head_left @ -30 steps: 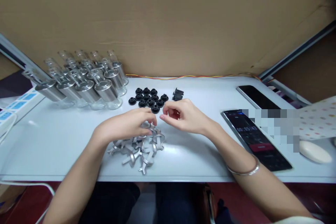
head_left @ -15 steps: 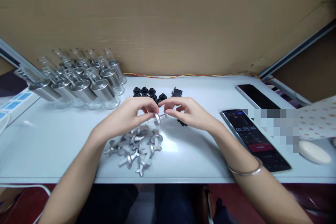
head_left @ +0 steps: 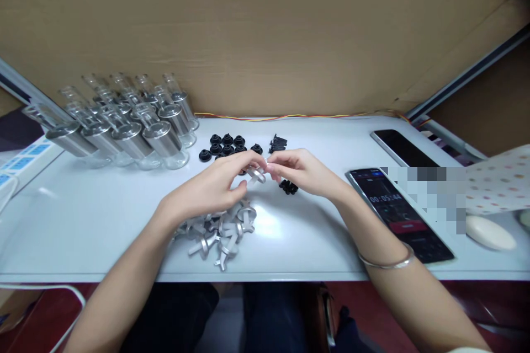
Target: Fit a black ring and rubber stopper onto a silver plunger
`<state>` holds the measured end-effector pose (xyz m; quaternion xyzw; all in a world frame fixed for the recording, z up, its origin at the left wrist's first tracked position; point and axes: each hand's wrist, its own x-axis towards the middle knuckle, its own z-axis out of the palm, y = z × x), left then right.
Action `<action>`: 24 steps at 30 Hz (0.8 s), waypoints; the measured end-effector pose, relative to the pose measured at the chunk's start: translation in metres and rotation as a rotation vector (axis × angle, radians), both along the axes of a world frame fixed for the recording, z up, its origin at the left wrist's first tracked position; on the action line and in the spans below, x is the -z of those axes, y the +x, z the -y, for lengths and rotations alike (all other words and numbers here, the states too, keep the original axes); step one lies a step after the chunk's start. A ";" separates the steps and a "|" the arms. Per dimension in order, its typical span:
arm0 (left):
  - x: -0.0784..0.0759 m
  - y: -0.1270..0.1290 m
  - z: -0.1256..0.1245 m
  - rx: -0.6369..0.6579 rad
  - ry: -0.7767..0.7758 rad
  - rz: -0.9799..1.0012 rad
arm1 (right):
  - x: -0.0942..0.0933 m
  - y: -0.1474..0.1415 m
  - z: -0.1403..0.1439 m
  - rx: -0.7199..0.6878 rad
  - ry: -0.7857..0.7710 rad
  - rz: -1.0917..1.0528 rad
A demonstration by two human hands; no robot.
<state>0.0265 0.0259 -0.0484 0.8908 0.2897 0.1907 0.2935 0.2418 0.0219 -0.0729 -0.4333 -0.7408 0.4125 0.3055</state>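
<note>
My left hand [head_left: 219, 182] holds a silver pourer-like fitting [head_left: 257, 175] with a round collar, between its fingers, with the thumb held a little away below. The fingers of my right hand [head_left: 304, 171] are pinched at the fitting's far end, which they partly hide. The two hands meet at the fingertips above the table. Below my left hand lies a loose pile of similar silver fittings [head_left: 226, 237] with forked ends. Several round black stoppers [head_left: 215, 149] sit behind the left hand, some of them hidden by it.
Glass bottles with metal sleeves [head_left: 159, 135] crowd the back left. Small black rods [head_left: 278, 142] and a cluster of small black pieces [head_left: 289, 187] lie near my right hand. A phone showing a timer [head_left: 397, 215], a second phone [head_left: 403, 146] and a white oval object [head_left: 491, 233] are at right.
My left hand has moved right with the fitting, whose tilt has changed, and its thumb has come off it. My right fingertips have closed in at the fitting's end. More black stoppers show.
</note>
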 end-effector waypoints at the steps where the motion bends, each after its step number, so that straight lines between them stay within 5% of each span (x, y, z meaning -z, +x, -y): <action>1: -0.001 -0.001 0.000 0.012 0.003 -0.021 | 0.000 0.000 0.000 0.007 0.009 0.016; 7: 0.001 -0.003 -0.005 0.015 0.018 -0.061 | 0.001 0.001 -0.002 0.043 0.069 0.157; 12: 0.001 -0.010 -0.006 -0.072 -0.004 -0.181 | 0.002 0.031 -0.010 0.185 0.159 0.456; 18: 0.004 -0.010 -0.004 -0.077 -0.028 -0.267 | 0.010 0.060 -0.016 0.072 -0.116 0.545; 24: -0.001 -0.006 0.000 -0.045 -0.028 -0.222 | 0.013 0.061 -0.017 0.036 -0.187 0.450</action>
